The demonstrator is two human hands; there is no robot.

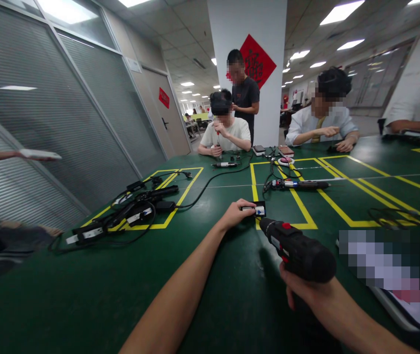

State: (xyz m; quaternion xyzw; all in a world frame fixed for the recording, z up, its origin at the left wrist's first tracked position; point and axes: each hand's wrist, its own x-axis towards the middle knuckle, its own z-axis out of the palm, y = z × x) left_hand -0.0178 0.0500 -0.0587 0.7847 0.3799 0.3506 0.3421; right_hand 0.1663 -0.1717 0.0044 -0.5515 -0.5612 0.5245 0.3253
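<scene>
My right hand [301,287] is wrapped round the grip of a black cordless drill [298,248] with red accents. The drill points forward and left, its tip at the near edge of a small black box-like part [259,208] with a white and blue label. My left hand [237,212] closes on the left end of that part and holds it down on the green table. The drill hides most of my right fingers, and whether the bit touches the part I cannot tell.
Black cables and devices [136,204] lie at the left inside yellow tape lines on the green table [121,295]. A black and silver tool [298,185] with a coiled cable lies ahead. A blurred-out screen or tablet [390,280] stands at the right. Several people sit or stand around the table.
</scene>
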